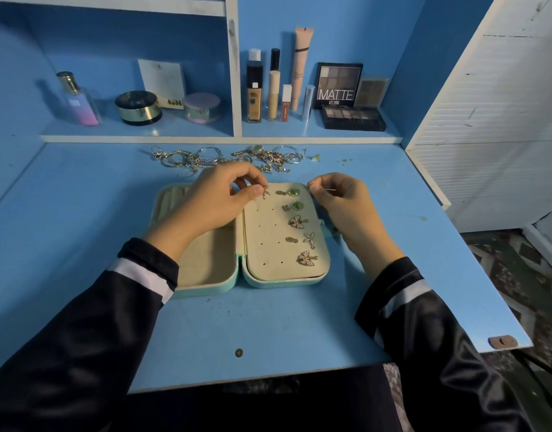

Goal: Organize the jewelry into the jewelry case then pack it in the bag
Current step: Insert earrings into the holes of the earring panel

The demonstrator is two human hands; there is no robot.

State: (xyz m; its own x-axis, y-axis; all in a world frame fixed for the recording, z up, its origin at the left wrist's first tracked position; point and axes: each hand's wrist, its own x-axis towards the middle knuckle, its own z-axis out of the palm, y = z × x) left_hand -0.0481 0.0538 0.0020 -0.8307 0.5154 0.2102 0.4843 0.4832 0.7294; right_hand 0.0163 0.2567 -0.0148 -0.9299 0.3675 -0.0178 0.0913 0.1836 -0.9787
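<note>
A mint-green jewelry case [206, 289] lies open on the blue desk, its cream earring panel [268, 232] on the right half. Several earrings sit pinned in the panel: two green stones [294, 192], butterflies [297, 221] and small gold pieces. My left hand [218, 198] pinches a small gold earring [265, 192] at the panel's top left holes. My right hand [340, 198] rests at the case's top right corner, fingers pinched on a thin metal pin [330, 189]. A tangled pile of loose jewelry [231, 157] lies just behind the case. No bag is visible.
The shelf behind holds a perfume bottle [76, 99], round compacts [138, 107], foundation and concealer tubes [254, 88] and eyeshadow palettes [337, 85]. A white louvred panel [502, 120] stands at the right. The desk edge [486, 275] drops off at the right.
</note>
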